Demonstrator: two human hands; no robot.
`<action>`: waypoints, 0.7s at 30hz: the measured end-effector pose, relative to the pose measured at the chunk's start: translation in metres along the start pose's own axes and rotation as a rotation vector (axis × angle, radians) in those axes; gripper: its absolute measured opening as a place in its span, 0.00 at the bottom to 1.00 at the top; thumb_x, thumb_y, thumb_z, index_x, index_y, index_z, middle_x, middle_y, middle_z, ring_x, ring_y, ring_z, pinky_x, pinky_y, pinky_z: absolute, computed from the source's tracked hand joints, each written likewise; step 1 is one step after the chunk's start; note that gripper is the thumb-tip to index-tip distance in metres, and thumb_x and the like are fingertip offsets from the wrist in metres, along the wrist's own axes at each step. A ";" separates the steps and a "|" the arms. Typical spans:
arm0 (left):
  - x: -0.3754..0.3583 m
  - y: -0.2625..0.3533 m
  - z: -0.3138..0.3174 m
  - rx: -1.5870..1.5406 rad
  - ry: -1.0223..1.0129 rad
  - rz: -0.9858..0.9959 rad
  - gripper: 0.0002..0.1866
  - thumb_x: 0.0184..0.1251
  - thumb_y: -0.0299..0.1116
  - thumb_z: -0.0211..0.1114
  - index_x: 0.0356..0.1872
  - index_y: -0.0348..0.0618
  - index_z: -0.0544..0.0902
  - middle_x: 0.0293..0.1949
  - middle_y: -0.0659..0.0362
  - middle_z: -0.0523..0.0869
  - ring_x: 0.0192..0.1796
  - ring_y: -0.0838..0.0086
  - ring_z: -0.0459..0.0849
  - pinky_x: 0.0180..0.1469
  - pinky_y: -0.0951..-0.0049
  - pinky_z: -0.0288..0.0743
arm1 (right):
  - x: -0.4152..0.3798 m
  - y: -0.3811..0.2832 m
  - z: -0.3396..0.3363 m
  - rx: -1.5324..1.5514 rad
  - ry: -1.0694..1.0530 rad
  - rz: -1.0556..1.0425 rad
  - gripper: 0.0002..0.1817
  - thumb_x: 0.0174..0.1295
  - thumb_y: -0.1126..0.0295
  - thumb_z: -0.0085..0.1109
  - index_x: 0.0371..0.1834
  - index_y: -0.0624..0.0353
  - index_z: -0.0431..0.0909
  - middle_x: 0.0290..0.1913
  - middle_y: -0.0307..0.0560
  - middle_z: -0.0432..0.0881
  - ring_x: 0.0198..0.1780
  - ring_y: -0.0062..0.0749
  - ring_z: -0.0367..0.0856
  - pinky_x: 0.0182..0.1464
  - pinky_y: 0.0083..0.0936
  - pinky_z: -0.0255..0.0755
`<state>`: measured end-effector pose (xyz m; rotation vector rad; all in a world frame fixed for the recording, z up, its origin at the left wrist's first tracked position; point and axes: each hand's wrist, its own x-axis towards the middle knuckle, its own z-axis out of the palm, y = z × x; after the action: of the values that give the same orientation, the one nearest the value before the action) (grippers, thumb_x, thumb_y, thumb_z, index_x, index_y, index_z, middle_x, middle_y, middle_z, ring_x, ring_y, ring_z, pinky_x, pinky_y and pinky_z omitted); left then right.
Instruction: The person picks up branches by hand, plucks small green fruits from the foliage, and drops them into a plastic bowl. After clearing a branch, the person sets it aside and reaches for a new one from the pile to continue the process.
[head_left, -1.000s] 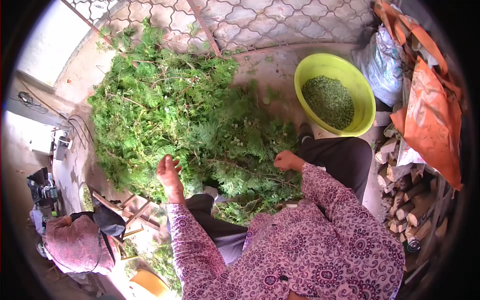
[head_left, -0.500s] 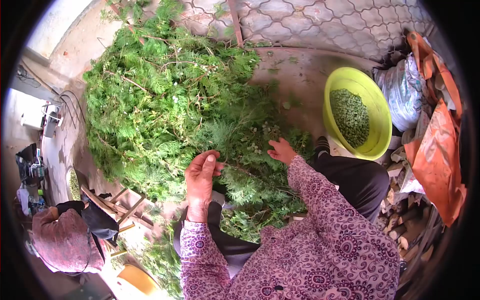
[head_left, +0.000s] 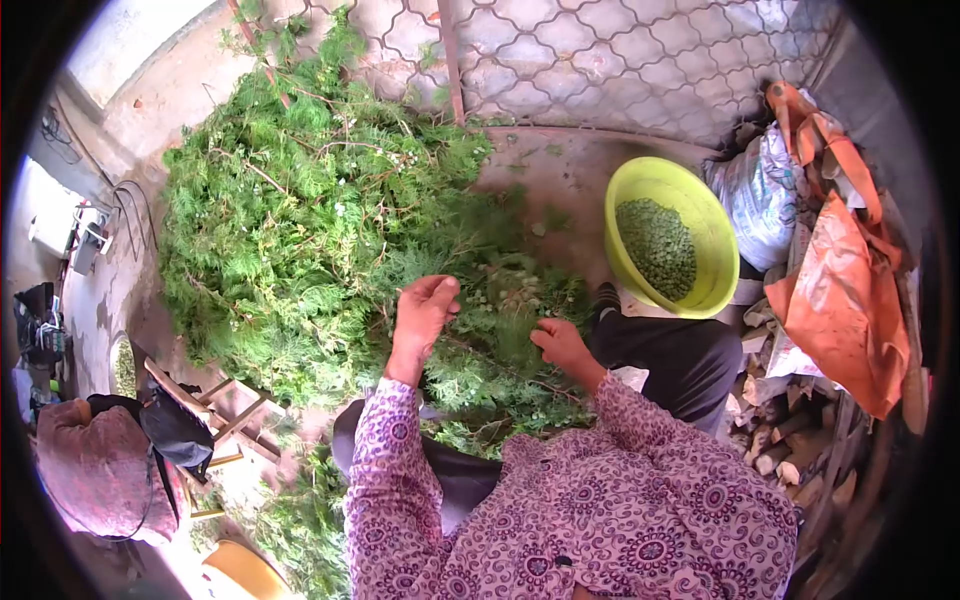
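My left hand (head_left: 425,312) is closed, its thumb and fingers pinched at the stem end of a leafy green branch (head_left: 500,372) that has small pale cones or berries. To its right, my right hand (head_left: 563,345) has curled fingers beside the foliage; what lies between the fingertips is hidden. Both hands are over the near edge of a large heap of feathery evergreen cuttings (head_left: 290,240). Beyond my right knee, a yellow-green basin (head_left: 715,215) tilts toward me, partly filled with small round green pieces (head_left: 655,250).
A white woven sack (head_left: 755,200) and orange sheeting (head_left: 845,300) are at the right, above stacked firewood (head_left: 790,440). Wire mesh (head_left: 600,65) backs the heap. Another person (head_left: 105,470) sits at the left near a wooden stool (head_left: 215,410) and an orange-yellow basin (head_left: 245,570).
My view has shifted, so the basin appears farther left. My left hand has risen slightly and turned, its back now showing more. My right hand has moved lower, its fingers more curled.
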<state>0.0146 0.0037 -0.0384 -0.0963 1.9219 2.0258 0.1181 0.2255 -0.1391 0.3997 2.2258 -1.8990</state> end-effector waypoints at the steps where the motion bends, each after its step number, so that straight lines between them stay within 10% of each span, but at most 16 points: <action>1: 0.006 -0.005 0.008 0.028 -0.038 -0.027 0.13 0.61 0.35 0.59 0.40 0.34 0.78 0.30 0.60 0.81 0.26 0.81 0.77 0.27 0.82 0.70 | -0.009 -0.008 -0.001 -0.087 0.023 -0.123 0.09 0.57 0.70 0.52 0.26 0.66 0.71 0.16 0.33 0.63 0.16 0.14 0.63 0.18 0.19 0.59; 5: 0.028 -0.030 0.031 0.028 -0.058 -0.095 0.15 0.61 0.39 0.58 0.38 0.34 0.77 0.29 0.58 0.80 0.25 0.77 0.78 0.24 0.80 0.72 | -0.044 -0.051 0.001 -0.150 0.069 -0.248 0.13 0.57 0.69 0.52 0.40 0.68 0.74 0.21 0.35 0.72 0.19 0.12 0.70 0.22 0.15 0.65; 21: 0.017 -0.028 0.035 -0.291 0.052 -0.381 0.16 0.64 0.43 0.53 0.35 0.38 0.74 0.27 0.55 0.78 0.23 0.73 0.76 0.22 0.75 0.71 | -0.059 -0.059 0.001 -0.188 0.159 -0.361 0.14 0.55 0.72 0.56 0.45 0.65 0.74 0.25 0.42 0.77 0.25 0.22 0.74 0.27 0.21 0.68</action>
<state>0.0132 0.0423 -0.0668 -0.5471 1.4829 2.0308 0.1553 0.2112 -0.0654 0.1285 2.7092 -1.8451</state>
